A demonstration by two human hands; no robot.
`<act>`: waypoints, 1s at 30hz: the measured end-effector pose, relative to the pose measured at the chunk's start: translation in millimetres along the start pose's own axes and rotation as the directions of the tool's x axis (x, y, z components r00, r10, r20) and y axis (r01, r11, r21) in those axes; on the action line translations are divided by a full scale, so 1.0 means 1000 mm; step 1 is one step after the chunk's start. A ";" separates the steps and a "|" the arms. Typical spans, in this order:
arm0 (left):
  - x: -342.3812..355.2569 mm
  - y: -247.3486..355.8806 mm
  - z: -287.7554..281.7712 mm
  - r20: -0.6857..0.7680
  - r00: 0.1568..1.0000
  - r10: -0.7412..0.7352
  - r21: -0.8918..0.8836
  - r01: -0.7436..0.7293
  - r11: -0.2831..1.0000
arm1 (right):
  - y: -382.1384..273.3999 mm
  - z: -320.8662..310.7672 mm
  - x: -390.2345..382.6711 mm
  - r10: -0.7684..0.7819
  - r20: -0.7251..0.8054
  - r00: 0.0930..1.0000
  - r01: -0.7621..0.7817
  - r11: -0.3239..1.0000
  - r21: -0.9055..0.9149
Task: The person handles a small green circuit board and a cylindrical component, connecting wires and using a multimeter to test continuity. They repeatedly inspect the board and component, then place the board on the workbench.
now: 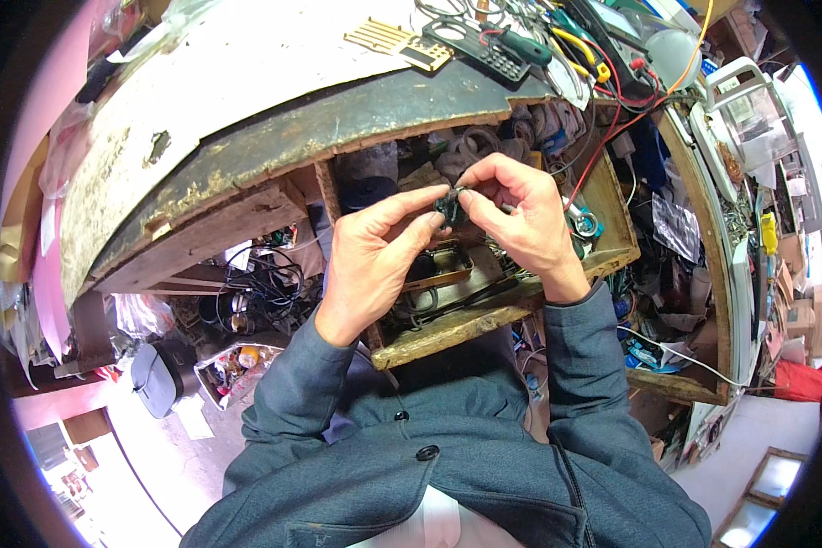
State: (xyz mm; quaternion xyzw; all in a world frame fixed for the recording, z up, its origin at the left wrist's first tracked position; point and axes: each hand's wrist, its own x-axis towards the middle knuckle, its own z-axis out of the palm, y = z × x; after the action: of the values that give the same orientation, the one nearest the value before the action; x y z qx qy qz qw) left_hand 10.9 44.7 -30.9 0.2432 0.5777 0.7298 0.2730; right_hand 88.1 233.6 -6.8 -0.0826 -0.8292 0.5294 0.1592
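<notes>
Over an open wooden drawer [443,338] full of clutter, my left hand [374,256] pinches a small dark object [448,214], too small to make out clearly, from the left. My right hand [511,219] grips the same dark piece from the other side, thumb and forefinger meeting at its top. Beneath my fingers lie a shallow box [447,272] and assorted small metal items. To the right of my right hand, a small teal-rimmed round item [583,222] rests near red wires.
The worn bench top [164,164] carries a phone repair holder [388,41], green-handled tool [521,46], multimeter and leads. A crowded shelf [735,164] lines the right. Tangled black cables [260,279] fill the left cubby, above a bin [226,370] and dark bag [155,376].
</notes>
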 end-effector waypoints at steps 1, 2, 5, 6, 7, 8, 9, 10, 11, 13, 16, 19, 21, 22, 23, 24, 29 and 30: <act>0.000 -0.001 0.000 -0.003 1.000 0.007 0.004 -0.007 1.000 | -0.002 0.000 0.000 -0.026 -0.010 1.000 0.026 0.999 -0.024; 0.000 -0.001 0.000 -0.006 1.000 0.014 0.008 -0.014 1.000 | -0.004 0.000 0.000 -0.052 -0.019 0.998 0.051 0.998 -0.048; -0.001 -0.002 0.000 0.000 1.000 0.024 0.010 -0.024 1.000 | -0.010 0.000 0.000 -0.048 -0.029 0.998 0.046 0.996 -0.072; -0.001 -0.001 0.000 -0.002 1.000 0.027 0.004 -0.027 1.000 | -0.010 0.000 0.000 -0.059 -0.035 0.998 0.056 0.996 -0.072; -0.001 0.001 0.000 -0.005 1.000 0.029 -0.002 -0.029 1.000 | -0.010 0.000 0.000 -0.069 -0.041 0.997 0.066 0.995 -0.072; -0.001 0.002 0.001 -0.007 0.999 0.031 -0.008 -0.031 0.999 | -0.010 0.000 0.000 -0.080 -0.046 0.996 0.076 0.994 -0.073; -0.001 0.001 0.001 -0.006 0.999 0.032 -0.013 -0.032 0.999 | -0.009 0.000 0.000 -0.081 -0.047 0.996 0.077 0.995 -0.070; -0.001 0.001 0.000 -0.006 0.999 0.033 -0.017 -0.033 0.999 | -0.008 0.000 -0.001 -0.082 -0.047 0.996 0.078 0.995 -0.067; -0.001 0.000 0.000 -0.005 0.999 0.034 -0.022 -0.034 0.999 | -0.008 0.000 -0.001 -0.082 -0.047 0.996 0.079 0.995 -0.064; 0.000 0.000 0.000 0.009 0.999 0.043 -0.007 -0.043 0.999 | -0.007 -0.001 -0.001 -0.129 -0.042 0.991 0.123 0.986 -0.112; 0.001 -0.001 -0.001 0.018 0.996 0.084 0.038 -0.085 0.996 | -0.010 -0.002 -0.001 -0.138 -0.016 0.990 0.134 0.982 -0.135; 0.001 0.000 -0.002 0.001 0.984 0.176 0.088 -0.175 0.981 | -0.009 -0.002 -0.002 -0.155 -0.013 0.988 0.154 0.986 -0.062; 0.000 0.001 -0.002 -0.035 0.977 0.210 0.044 -0.208 0.977 | -0.007 0.000 -0.001 -0.186 -0.033 0.982 0.187 0.982 0.039; 0.000 0.000 0.000 -0.061 0.977 0.205 -0.017 -0.207 0.978 | -0.006 0.002 -0.001 -0.203 -0.050 0.978 0.207 0.973 0.102; 0.000 -0.001 0.000 -0.088 0.976 0.200 -0.078 -0.206 0.975 | -0.006 0.003 0.000 -0.219 -0.068 0.973 0.227 0.960 0.165; 0.000 -0.002 -0.001 -0.092 0.965 0.244 -0.019 -0.247 0.969 | -0.006 0.003 0.000 -0.222 -0.053 0.974 0.228 0.957 0.178; 0.001 0.000 -0.004 -0.078 0.898 0.434 0.257 -0.402 0.879 | -0.003 0.003 0.000 -0.238 -0.026 0.971 0.236 0.940 0.247; 0.002 0.000 -0.004 -0.079 0.895 0.440 0.253 -0.409 0.877 | -0.003 0.003 0.001 -0.231 -0.024 0.973 0.230 0.942 0.243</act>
State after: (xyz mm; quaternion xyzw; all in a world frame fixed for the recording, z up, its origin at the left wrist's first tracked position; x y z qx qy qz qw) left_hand 6.8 42.6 -31.8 0.3443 0.6075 0.7149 0.0367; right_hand 86.5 229.4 -5.1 0.0365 -0.7620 0.6054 0.2271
